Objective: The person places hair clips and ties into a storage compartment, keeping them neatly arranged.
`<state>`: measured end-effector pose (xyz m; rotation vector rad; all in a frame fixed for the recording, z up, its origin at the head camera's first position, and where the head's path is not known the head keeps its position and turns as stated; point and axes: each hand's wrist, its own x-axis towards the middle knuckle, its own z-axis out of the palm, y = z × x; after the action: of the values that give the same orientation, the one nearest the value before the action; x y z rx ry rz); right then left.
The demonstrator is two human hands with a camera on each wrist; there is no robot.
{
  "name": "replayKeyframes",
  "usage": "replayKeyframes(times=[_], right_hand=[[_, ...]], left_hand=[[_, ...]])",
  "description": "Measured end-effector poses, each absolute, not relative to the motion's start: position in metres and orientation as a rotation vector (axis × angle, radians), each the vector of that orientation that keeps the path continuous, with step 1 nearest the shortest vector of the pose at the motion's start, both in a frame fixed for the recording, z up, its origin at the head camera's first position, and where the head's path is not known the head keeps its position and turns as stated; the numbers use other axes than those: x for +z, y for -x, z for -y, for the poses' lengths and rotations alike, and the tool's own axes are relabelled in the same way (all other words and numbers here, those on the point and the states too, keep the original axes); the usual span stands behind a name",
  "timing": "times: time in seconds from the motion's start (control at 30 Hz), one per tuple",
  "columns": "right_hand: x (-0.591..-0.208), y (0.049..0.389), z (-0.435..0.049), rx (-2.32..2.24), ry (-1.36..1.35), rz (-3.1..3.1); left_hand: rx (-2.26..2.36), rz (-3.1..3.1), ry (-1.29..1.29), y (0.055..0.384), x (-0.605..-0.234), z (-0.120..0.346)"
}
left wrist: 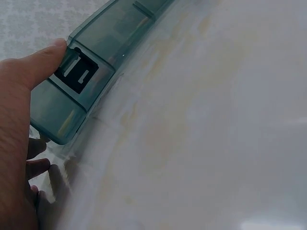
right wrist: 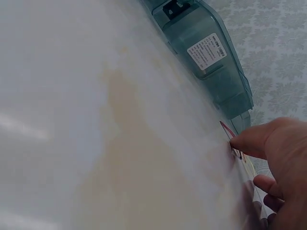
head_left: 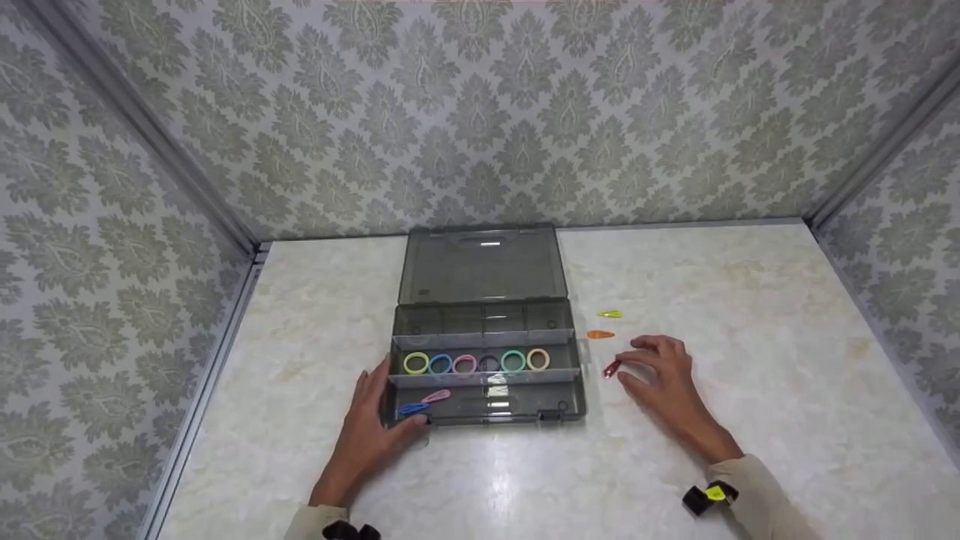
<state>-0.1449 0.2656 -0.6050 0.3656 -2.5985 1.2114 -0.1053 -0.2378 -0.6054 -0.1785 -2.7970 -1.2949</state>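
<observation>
A smoky see-through storage box (head_left: 487, 416) lies with its lid (head_left: 484, 266) folded back. My left hand (head_left: 367, 435) grips its front left corner, thumb at the front wall and fingers along the left side. In the left wrist view the thumb (left wrist: 43, 62) is beside a dark latch (left wrist: 76, 72). To the right of the box, my right hand (head_left: 664, 386) pinches a red snap hair clip (head_left: 611, 369) just over the table. A blue hair clip (head_left: 413, 409) and a pink hair clip (head_left: 436, 396) lie in the front compartment.
Several coloured hair ties, among them a yellow one (head_left: 416, 364), stand in a row in the middle compartment. An orange hair clip (head_left: 600, 334) and a yellow-green hair clip (head_left: 610, 314) lie on the marbled table (head_left: 712, 292). Patterned walls (head_left: 480, 112) enclose the table.
</observation>
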Motion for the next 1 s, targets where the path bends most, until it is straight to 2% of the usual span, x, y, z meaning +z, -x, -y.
replayKeyframes(times=[0.57,1.0], right_hand=[[-0.6,0.157,-0.262,1.207,-0.397,2.623],[-0.596,0.16,-0.262,1.303,-0.302,2.625]], left_hand=[[-1.299,2.819,0.14,0.104,-0.602,0.236],[-1.273,2.828,0.129,0.104,-0.605,0.237]])
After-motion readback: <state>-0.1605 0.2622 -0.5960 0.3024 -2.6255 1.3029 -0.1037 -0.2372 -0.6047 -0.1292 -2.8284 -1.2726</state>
